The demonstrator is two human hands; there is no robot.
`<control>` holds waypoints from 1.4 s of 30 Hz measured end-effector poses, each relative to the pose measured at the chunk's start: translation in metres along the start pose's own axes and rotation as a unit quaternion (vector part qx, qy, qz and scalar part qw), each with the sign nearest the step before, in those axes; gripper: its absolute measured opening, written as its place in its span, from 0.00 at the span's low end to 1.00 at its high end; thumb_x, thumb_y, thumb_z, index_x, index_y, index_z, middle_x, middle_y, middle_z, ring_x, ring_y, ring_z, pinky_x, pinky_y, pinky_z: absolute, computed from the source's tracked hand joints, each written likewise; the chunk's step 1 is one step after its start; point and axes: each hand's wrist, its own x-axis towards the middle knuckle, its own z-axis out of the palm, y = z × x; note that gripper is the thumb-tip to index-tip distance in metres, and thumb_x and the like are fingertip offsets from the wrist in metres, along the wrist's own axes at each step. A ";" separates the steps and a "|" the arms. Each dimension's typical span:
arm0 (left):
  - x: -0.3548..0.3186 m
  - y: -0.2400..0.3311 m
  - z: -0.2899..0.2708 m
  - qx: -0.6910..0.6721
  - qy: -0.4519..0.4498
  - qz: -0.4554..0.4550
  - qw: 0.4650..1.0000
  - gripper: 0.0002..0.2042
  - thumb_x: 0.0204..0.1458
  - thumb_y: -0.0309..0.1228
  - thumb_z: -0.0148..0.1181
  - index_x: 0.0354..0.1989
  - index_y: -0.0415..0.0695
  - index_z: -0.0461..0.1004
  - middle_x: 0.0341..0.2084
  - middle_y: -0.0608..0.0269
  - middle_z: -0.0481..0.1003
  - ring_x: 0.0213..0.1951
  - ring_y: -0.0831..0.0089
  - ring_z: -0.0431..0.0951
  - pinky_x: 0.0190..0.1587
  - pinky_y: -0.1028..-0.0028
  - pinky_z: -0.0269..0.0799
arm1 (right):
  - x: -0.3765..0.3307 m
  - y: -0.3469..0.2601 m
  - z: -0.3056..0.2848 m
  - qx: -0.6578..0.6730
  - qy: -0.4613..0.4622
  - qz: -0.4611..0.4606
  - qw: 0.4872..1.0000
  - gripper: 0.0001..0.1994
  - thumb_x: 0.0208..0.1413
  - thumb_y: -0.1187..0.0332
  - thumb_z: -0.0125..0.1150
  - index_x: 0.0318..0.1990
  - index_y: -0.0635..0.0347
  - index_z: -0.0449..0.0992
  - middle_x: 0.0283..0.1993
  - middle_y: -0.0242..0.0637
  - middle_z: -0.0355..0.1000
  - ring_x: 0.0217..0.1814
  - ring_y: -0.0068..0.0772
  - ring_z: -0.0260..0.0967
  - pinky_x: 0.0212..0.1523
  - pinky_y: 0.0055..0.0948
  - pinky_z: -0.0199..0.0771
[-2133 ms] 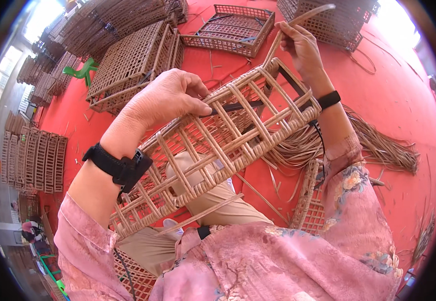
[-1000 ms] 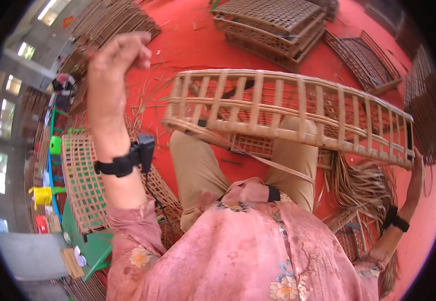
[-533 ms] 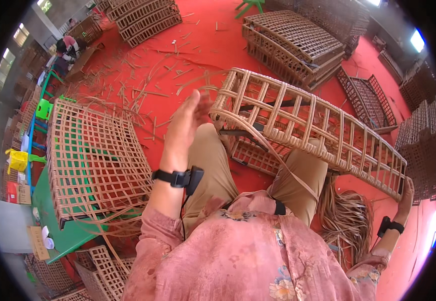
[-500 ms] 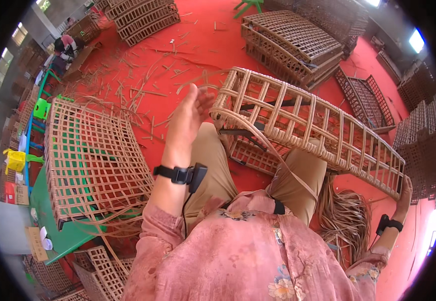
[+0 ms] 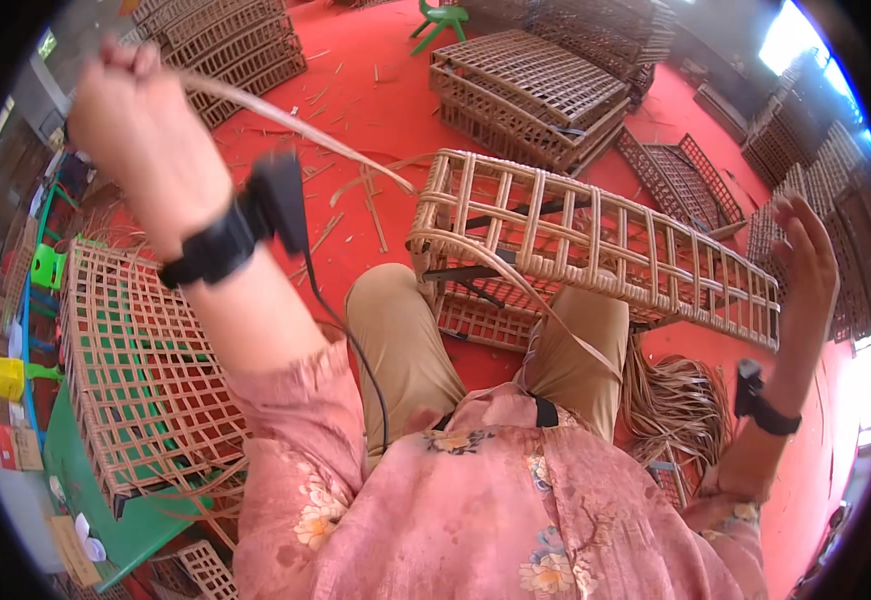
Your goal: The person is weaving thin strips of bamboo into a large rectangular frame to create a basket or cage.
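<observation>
A long brown woven rattan frame with an open lattice lies across my knees, tilted down to the right. My left hand is raised at the upper left, closed and slightly blurred. From it a flat rattan strip runs taut to the frame's left end. Another loose strip end hangs from that end over my right thigh. Beyond the frame's right end, my right hand is held up with its fingers stretched out and nothing in it. It appears apart from the frame.
A woven lattice panel rests on a green table at the left. A bundle of rattan strips lies by my right leg. Stacked woven crates stand ahead on the red floor, near a green stool.
My left hand has swung up and left, away from the frame, drawing the strip out. My right hand has let go of the frame's right end and risen. The view has shifted.
</observation>
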 end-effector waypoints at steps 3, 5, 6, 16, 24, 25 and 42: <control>-0.003 -0.023 0.126 0.494 -0.057 0.153 0.854 0.06 0.56 0.25 0.47 0.36 0.38 0.71 0.29 0.59 0.73 0.31 0.67 0.75 0.36 0.72 0.72 | -0.014 -0.071 0.069 0.142 -0.063 -0.082 0.984 0.24 0.59 0.63 0.56 0.60 0.66 0.67 0.55 0.42 0.73 0.56 0.29 0.70 0.52 0.26 0.70; -0.018 -0.069 0.201 0.592 -0.194 0.209 0.753 0.08 0.52 0.27 0.50 0.37 0.38 0.72 0.26 0.58 0.73 0.30 0.64 0.77 0.32 0.69 0.73 | -0.018 -0.088 0.096 0.234 -0.079 -0.064 0.967 0.27 0.59 0.63 0.56 0.63 0.68 0.64 0.56 0.45 0.72 0.57 0.30 0.70 0.52 0.27 0.70; -0.035 -0.085 0.230 0.589 -0.257 0.213 0.736 0.09 0.51 0.27 0.51 0.38 0.38 0.73 0.25 0.58 0.73 0.29 0.62 0.78 0.30 0.67 0.74 | -0.016 -0.084 0.105 0.283 -0.071 -0.040 0.956 0.27 0.60 0.63 0.55 0.64 0.68 0.62 0.56 0.46 0.71 0.57 0.31 0.69 0.53 0.28 0.70; -0.090 -0.083 0.163 0.562 -0.319 0.204 0.735 0.17 0.51 0.24 0.52 0.51 0.45 0.72 0.32 0.60 0.76 0.33 0.65 0.80 0.31 0.69 0.76 | -0.001 0.006 0.077 0.707 -0.119 0.105 0.690 0.12 0.64 0.67 0.52 0.46 0.66 0.73 0.42 0.43 0.77 0.49 0.44 0.73 0.47 0.40 0.75; -0.103 -0.095 0.004 0.648 -0.180 0.093 0.735 0.15 0.59 0.27 0.51 0.54 0.52 0.71 0.35 0.61 0.78 0.36 0.64 0.81 0.34 0.68 0.78 | -0.005 0.028 0.082 0.696 -0.050 0.158 0.699 0.12 0.62 0.65 0.55 0.43 0.66 0.74 0.40 0.40 0.77 0.45 0.37 0.73 0.33 0.31 0.69; -0.109 -0.096 -0.004 0.636 -0.163 0.036 0.753 0.13 0.61 0.29 0.51 0.54 0.51 0.71 0.34 0.58 0.79 0.37 0.63 0.81 0.35 0.68 0.78 | -0.002 0.031 0.083 0.714 -0.045 0.163 0.680 0.12 0.61 0.65 0.56 0.43 0.66 0.74 0.39 0.40 0.77 0.44 0.37 0.73 0.32 0.29 0.69; -0.111 -0.073 0.073 0.273 -0.162 -0.086 0.944 0.21 0.57 0.32 0.55 0.59 0.40 0.68 0.50 0.56 0.74 0.51 0.68 0.73 0.51 0.71 0.70 | -0.044 -0.101 0.268 0.584 -0.289 0.061 0.756 0.21 0.61 0.66 0.46 0.55 0.73 0.67 0.50 0.55 0.71 0.52 0.48 0.72 0.57 0.47 0.71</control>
